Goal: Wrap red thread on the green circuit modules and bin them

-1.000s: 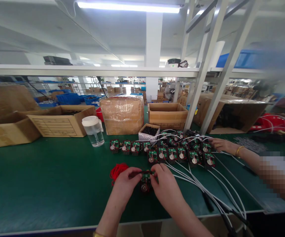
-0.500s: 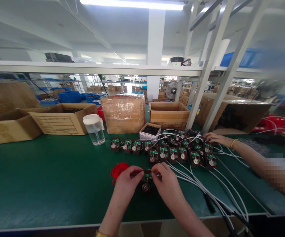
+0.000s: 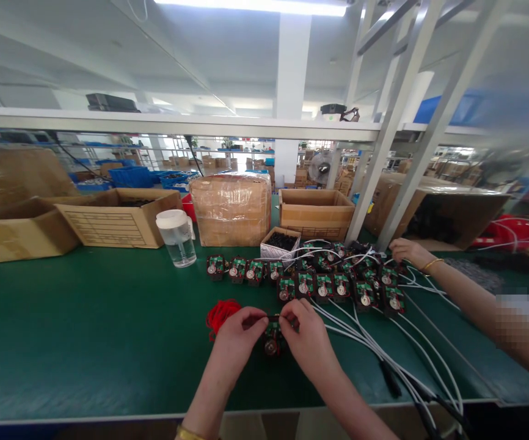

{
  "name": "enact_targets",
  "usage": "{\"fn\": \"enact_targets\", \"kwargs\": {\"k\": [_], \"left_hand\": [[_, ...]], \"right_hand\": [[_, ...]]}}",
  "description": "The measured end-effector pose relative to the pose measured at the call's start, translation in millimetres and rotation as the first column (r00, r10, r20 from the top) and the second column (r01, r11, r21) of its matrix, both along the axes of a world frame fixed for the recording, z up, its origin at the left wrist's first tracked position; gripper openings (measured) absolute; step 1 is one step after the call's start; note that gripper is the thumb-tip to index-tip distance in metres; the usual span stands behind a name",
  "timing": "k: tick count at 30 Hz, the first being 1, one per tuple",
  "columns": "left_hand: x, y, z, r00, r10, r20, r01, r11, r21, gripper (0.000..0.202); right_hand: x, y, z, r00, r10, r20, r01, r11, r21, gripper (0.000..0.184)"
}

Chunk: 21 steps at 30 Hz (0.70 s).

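The left hand (image 3: 239, 333) and the right hand (image 3: 303, 324) come close together over the green desk (image 3: 109, 342). The grip of each is closed, thumb against finger, at the upper edge of one circuit unit (image 3: 271, 346), which is between them; the fingers cover this edge, so perhaps they pinch a small part there. Red wires (image 3: 221, 316) lie just beside the left hand, and white cables (image 3: 360, 336) run past the right one. Farther, other circuit units (image 3: 324, 285) form uneven rows, with a co-worker's hand (image 3: 408, 250) at their right end. Behind stands a taped carton (image 3: 232, 211).
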<state>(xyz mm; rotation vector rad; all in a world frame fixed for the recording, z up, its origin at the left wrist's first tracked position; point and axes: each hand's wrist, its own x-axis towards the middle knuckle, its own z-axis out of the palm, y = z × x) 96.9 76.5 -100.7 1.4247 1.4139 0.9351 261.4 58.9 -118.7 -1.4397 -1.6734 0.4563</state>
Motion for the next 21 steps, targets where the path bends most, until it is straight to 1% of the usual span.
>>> {"fn": "enact_targets", "kwargs": {"k": [7, 15, 21], "left_hand": [[-7.4, -1.6, 0.2, 0.998, -0.055, 0.039, 0.056, 0.998, -0.021, 0.036], [-2.7, 1.1, 1.1, 0.999, -0.005, -0.051, 0.007, 1.0, 0.03, 0.028], [-8.7, -0.9, 4.2, 0.996, -0.035, -0.084, 0.038, 0.999, 0.033, 0.036]], "right_hand": [[1.4, 2.6, 1.5, 0.997, 0.017, -0.076, -0.019, 0.999, -0.025, 0.014], [0.9, 4.9, -1.0, 0.999, 0.003, -0.042, -0.004, 1.0, -0.021, 0.013], [0.3, 7.0, -0.7, 1.0, -0.01, 0.012, 0.01, 1.0, -0.024, 0.011]]}}
